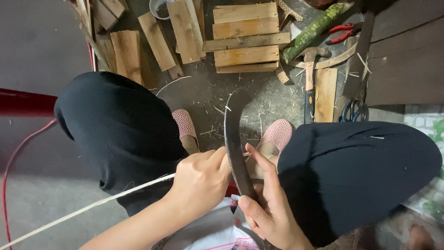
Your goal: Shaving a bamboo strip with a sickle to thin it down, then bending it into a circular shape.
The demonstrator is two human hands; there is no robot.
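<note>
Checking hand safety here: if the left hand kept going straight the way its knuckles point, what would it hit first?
Probably the curved blade. The left hand already presses against its flat side, with the right hand just past it. Depth is hard to judge from above.

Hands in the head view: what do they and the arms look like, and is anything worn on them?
Both hands are bare: no gloves, rings, watch or bands show on the left hand or the right hand. The left forearm is uncovered, with no sleeve reaching it. Only the right wrist shows, also bare. Fingernails are short and unpainted.
</note>
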